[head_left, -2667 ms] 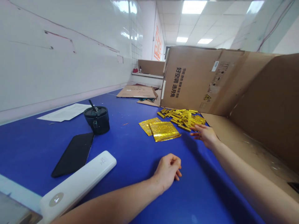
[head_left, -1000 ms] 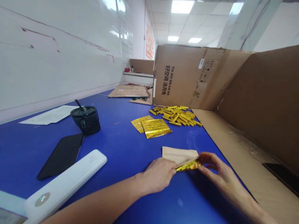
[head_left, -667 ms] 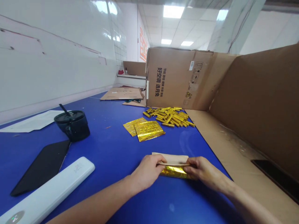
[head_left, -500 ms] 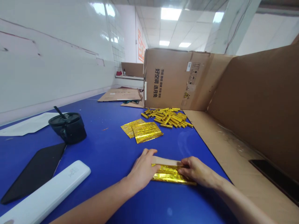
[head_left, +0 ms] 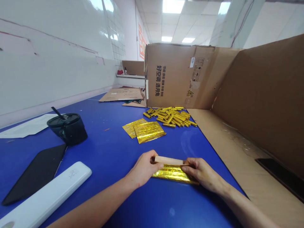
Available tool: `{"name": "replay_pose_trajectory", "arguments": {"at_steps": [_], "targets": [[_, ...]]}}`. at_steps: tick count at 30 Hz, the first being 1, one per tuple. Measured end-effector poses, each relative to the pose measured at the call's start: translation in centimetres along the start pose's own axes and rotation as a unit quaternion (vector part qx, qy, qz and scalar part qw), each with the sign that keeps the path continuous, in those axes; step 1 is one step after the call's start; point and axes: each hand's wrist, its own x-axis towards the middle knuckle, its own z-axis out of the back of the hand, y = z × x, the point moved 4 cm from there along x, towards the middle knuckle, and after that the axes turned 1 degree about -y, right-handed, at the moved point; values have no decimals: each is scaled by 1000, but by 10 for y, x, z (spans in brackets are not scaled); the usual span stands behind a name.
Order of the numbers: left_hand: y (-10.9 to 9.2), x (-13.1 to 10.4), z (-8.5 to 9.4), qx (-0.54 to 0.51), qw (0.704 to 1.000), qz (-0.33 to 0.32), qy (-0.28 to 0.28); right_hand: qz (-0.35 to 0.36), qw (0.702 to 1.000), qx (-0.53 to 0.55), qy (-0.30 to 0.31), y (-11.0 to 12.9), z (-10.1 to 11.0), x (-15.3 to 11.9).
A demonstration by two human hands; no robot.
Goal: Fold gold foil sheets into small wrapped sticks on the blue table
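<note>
Low in the middle of the head view, a shiny gold foil sheet (head_left: 174,174) lies on the blue table (head_left: 106,158). A pale, wood-coloured strip (head_left: 169,160) runs along its far edge. My left hand (head_left: 145,167) is closed on the left end of strip and foil, thumb on the near side. At the right end, my right hand (head_left: 201,172) pinches both the same way. Beyond my hands two flat gold foil packs (head_left: 150,132) overlap. Behind them lies a heap of small rolled gold foil tubes (head_left: 174,117).
On the left stand a dark lidded mug (head_left: 71,128), a black flat slab (head_left: 35,172), a long white device (head_left: 52,193) and white paper (head_left: 26,126). Cardboard walls (head_left: 178,76) rise behind and at right. Flat cardboard (head_left: 122,94) lies at the back, a dark flat object (head_left: 280,177) at right.
The pale strip has tilted up and stands more on edge above the foil. My left fingers have curled in round its end; my right hand has barely shifted.
</note>
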Motion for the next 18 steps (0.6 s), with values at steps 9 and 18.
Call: {"name": "replay_pose_trajectory", "arguments": {"at_steps": [9,18], "targets": [[-14,-7,13,-233,965,-6,-122,41,973,134,-185,-2,8,1],[-18,-15,19,-183,967,-76,-162,-1,929,362,-83,6,2,-2]]}}
